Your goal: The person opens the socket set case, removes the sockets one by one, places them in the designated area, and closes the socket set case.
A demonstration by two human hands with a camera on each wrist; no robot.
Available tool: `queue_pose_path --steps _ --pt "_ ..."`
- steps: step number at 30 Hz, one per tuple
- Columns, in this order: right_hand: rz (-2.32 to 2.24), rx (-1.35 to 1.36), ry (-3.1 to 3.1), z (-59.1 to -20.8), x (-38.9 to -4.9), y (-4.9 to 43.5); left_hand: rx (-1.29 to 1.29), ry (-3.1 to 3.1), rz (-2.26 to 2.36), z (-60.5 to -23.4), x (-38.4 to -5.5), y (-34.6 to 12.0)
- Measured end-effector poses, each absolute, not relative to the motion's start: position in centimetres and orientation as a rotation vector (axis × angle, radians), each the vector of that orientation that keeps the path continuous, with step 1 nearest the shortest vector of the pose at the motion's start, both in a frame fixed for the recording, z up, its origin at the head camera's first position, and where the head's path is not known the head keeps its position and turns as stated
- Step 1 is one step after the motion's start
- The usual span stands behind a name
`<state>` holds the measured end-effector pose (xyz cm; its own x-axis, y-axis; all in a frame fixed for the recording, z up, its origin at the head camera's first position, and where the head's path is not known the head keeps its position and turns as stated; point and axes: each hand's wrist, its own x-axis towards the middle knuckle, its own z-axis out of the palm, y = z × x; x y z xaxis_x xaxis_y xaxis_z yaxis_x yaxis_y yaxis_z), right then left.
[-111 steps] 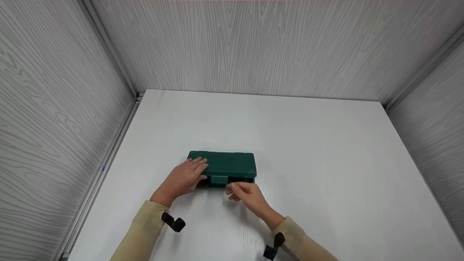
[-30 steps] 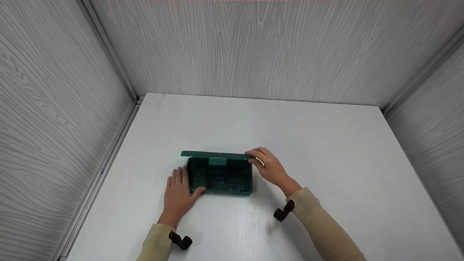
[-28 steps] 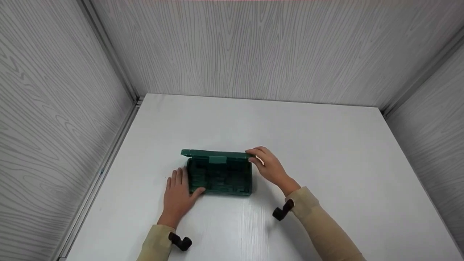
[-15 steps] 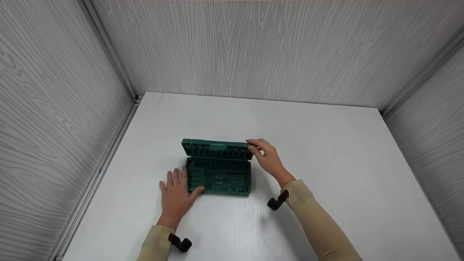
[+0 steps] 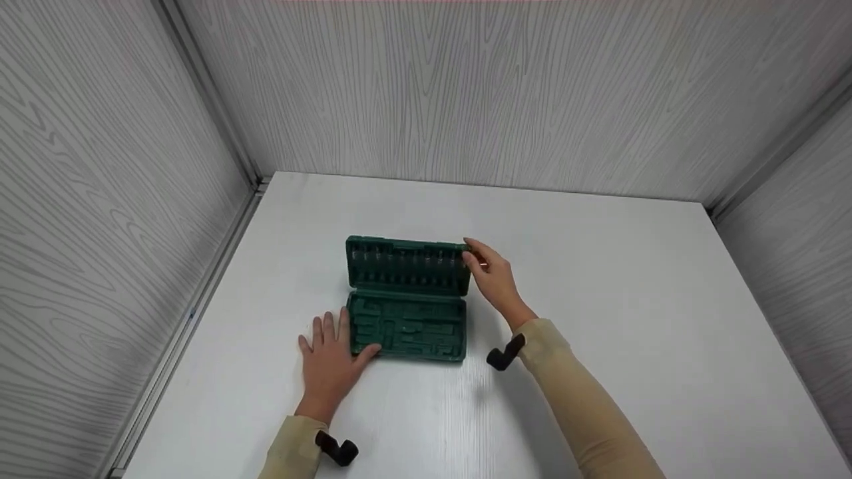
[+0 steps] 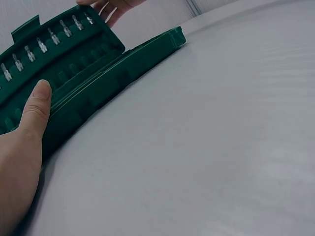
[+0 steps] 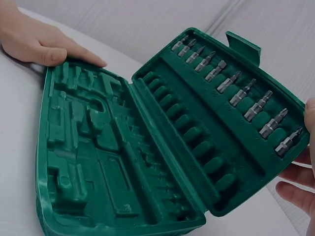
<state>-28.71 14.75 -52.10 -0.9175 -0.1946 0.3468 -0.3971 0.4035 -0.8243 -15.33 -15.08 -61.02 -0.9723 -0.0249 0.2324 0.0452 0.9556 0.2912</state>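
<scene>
A green plastic bit case (image 5: 406, 332) lies on the white table, its lid (image 5: 406, 283) raised steeply at the back. In the right wrist view a row of metal screwdriver bits (image 7: 242, 94) sits in the lid, and the base has moulded recesses with no tools in them. My left hand (image 5: 327, 374) rests flat at the case's left side, fingers straight and spread, thumb over the front rim. At the upper right corner of the lid, my right hand (image 5: 496, 278) pinches the edge between thumb and fingers. A latch tab (image 7: 243, 47) sticks out from the lid's free edge.
The white tabletop (image 5: 599, 299) stretches around the case on all sides. Grey wood-patterned panels stand behind it (image 5: 466, 93) and to the left (image 5: 100, 233) and right. A small black camera mount (image 5: 338, 450) sits on each wrist.
The case lid was down, with both hands at its front. Since then my right hand has swung it up and back, while my left hand has moved to the case's left side.
</scene>
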Motion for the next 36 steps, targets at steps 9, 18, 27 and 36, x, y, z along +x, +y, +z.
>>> queue_pose_path --steps 9,18,27,36 --pt "1.572 0.499 -2.616 -53.4 -28.7 15.4 -0.021 -2.897 -0.444 -60.6 -15.7 -14.4" --pt "1.467 0.495 -2.746 -54.3 -29.7 16.5 -0.038 -2.891 -0.427 -60.6 -15.5 -13.8" --pt "1.501 0.400 -2.857 -55.3 -30.1 16.8 -0.052 -2.847 -0.407 -61.1 -15.1 -13.8" --pt "1.621 0.440 -2.795 -56.2 -30.4 16.1 -0.028 -2.883 -0.446 -61.2 -14.5 -14.1"
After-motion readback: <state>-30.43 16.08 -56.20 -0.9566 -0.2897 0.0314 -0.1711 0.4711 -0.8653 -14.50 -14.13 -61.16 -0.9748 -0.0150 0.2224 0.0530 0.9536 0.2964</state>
